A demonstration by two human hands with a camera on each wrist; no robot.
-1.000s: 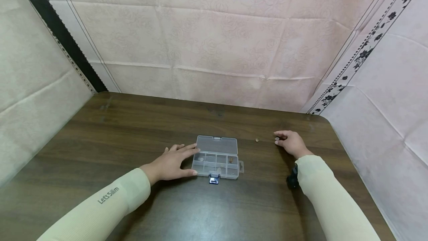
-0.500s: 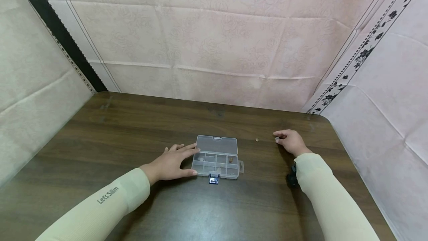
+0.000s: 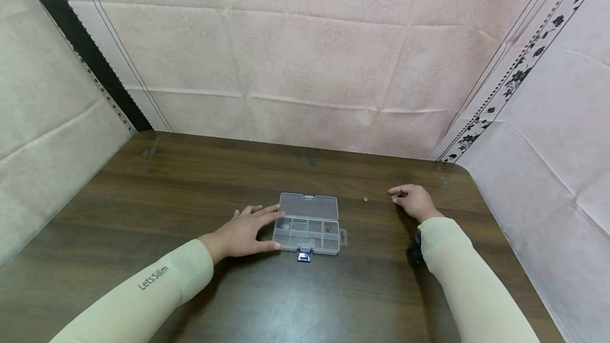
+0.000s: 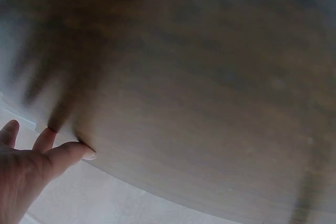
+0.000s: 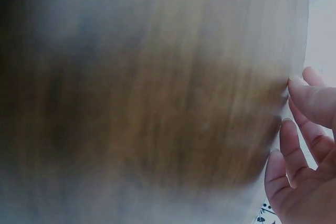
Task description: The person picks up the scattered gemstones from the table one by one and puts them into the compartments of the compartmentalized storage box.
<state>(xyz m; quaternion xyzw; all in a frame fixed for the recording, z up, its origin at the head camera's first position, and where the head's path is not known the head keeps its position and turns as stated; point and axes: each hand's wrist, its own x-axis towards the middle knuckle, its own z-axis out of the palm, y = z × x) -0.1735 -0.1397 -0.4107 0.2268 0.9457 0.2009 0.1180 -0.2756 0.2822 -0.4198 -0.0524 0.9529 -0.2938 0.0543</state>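
Note:
My left hand (image 3: 245, 232) lies beside the clear plastic compartment box (image 3: 305, 247), whose lid (image 3: 308, 206) stands open. Its index finger reaches the left side near the hinge and its thumb touches the front left corner. In the left wrist view, the left hand (image 4: 31, 169) shows spread fingers. At the right, my right hand (image 3: 415, 202) pinches a small pale round disc (image 3: 394, 197) at the table, thumb against it. The right wrist view shows the right hand (image 5: 310, 150) with bent fingers; the disc is hidden there.
A small brownish round piece (image 3: 365, 199) lies between box and right hand. Inside the box are pale pieces (image 3: 286, 226) and a brown piece (image 3: 329, 228). A blue latch (image 3: 304, 255) sticks out in front. Cloth walls surround the wooden table (image 3: 229, 173).
The right hand has shifted slightly left, and its thumb has come up against the pale disc. The left hand and the box stay in place.

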